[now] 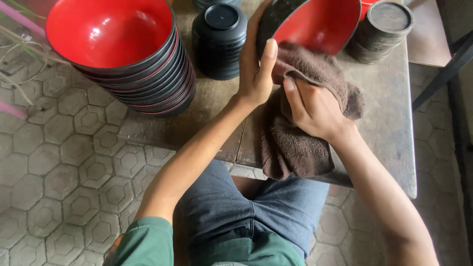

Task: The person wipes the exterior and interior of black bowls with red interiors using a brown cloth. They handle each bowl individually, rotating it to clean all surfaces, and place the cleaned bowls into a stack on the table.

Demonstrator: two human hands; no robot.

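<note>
My left hand (256,64) grips the rim of a bowl (320,22) that is red inside and black outside, tilted on its side on the wooden table (389,98). My right hand (313,108) clutches a brown towel (295,143) and presses it against the bowl's lower rim. The towel drapes down over the table's near edge toward my lap.
A tall stack of red-and-black bowls (128,54) stands at the left of the table. Upside-down black stacks sit at the back middle (220,39) and back right (384,29). Hexagonal floor tiles (64,162) lie below. A dark chair leg (443,74) stands at right.
</note>
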